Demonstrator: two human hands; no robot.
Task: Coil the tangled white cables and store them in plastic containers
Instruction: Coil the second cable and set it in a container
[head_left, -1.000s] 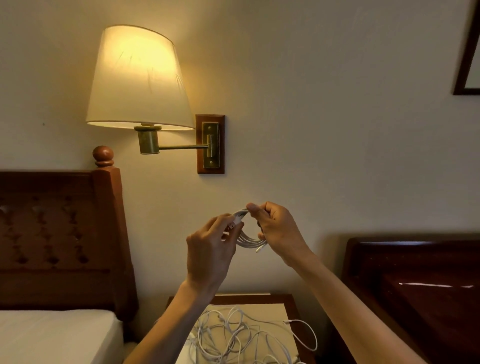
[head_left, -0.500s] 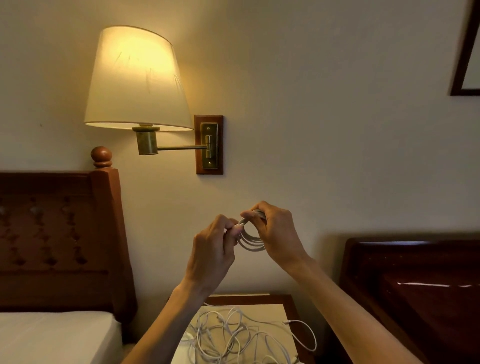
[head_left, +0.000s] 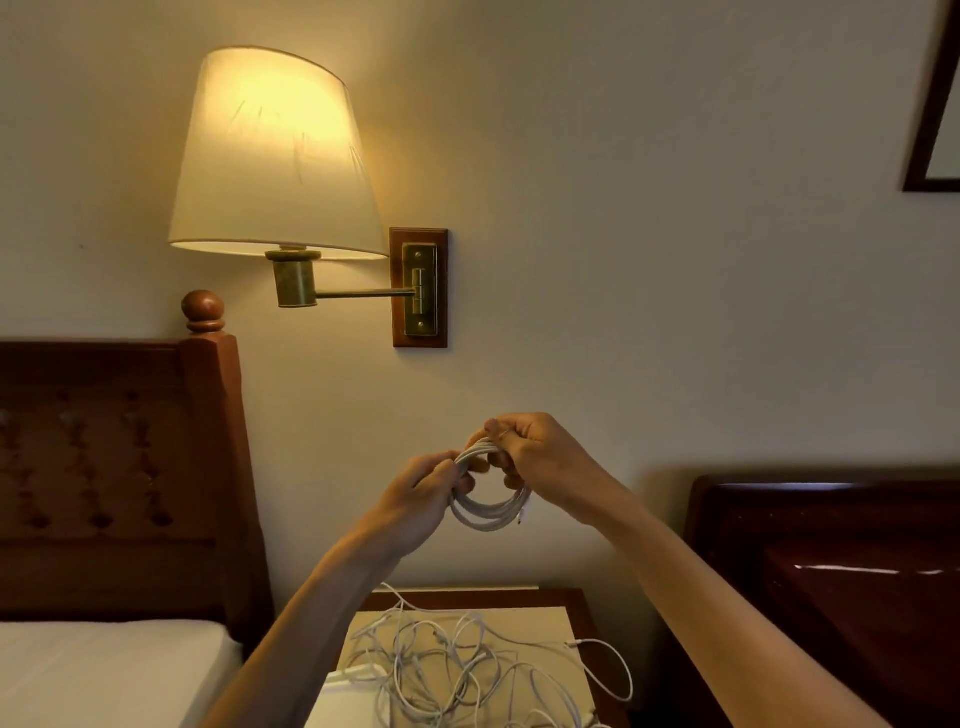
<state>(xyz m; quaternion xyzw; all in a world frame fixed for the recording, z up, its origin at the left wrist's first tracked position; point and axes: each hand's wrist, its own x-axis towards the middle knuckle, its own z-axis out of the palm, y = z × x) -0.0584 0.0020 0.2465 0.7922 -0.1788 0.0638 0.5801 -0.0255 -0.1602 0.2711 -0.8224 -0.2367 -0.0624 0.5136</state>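
Note:
A small coil of white cable (head_left: 488, 512) hangs in the air in front of the wall, held between both hands. My left hand (head_left: 421, 504) pinches its left side with curled fingers. My right hand (head_left: 540, 462) grips the top right of the coil, thumb over the strands. Below, a loose tangle of white cables (head_left: 457, 670) lies on the nightstand (head_left: 576, 605), one loop spilling over its right edge. A white object (head_left: 348, 699) shows at the nightstand's near left, partly cut off; I cannot tell whether it is a container.
A lit wall lamp (head_left: 270, 156) hangs above left on a brass arm. A wooden headboard (head_left: 119, 467) and white mattress (head_left: 98, 670) fill the left. A dark glossy wooden piece of furniture (head_left: 831, 571) stands at the right. A framed picture corner (head_left: 935, 119) is at top right.
The coil has grown rounder and hangs lower. Both hands have moved slightly down and stayed on the coil; the loose plug end seen a second ago is now tucked into it.

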